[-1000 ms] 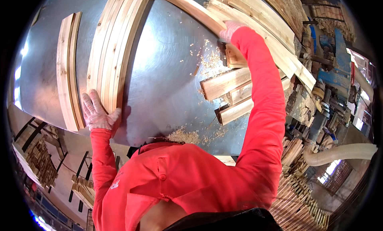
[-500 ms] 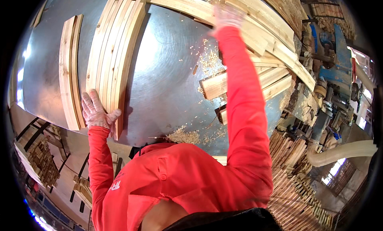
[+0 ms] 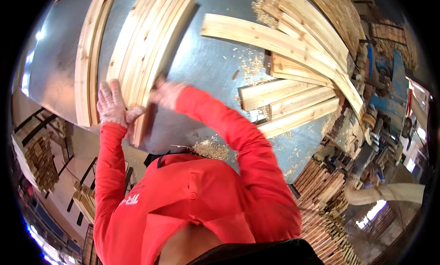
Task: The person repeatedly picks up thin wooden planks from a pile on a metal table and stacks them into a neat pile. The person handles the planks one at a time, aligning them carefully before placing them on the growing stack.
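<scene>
A row of long pale wooden boards [image 3: 145, 49] lies side by side on the metal table, its near ends toward me. My left hand [image 3: 112, 105], in a thin whitish glove, rests against the left edge of the row near that end. Its fingers stretch forward and its thumb reaches over the board ends. At the row's right edge is my right hand [image 3: 166, 92], smeared by motion, its fingertips partly hidden against the outermost board. Just left of my left hand lies a separate pair of narrow boards [image 3: 88, 59].
More boards [image 3: 275, 41] lie fanned and crossed at the right of the metal table [image 3: 192, 68]. Wood shavings [image 3: 211, 148] are scattered near my body and by those boards. Machinery [image 3: 389, 100] stands at the far right, above stacked strips [image 3: 321, 187] and a ribbed hose [image 3: 394, 194].
My right hand has come from the boards at the far right back to the row's right edge. One board there now lies at a different angle. My left hand stays at the row.
</scene>
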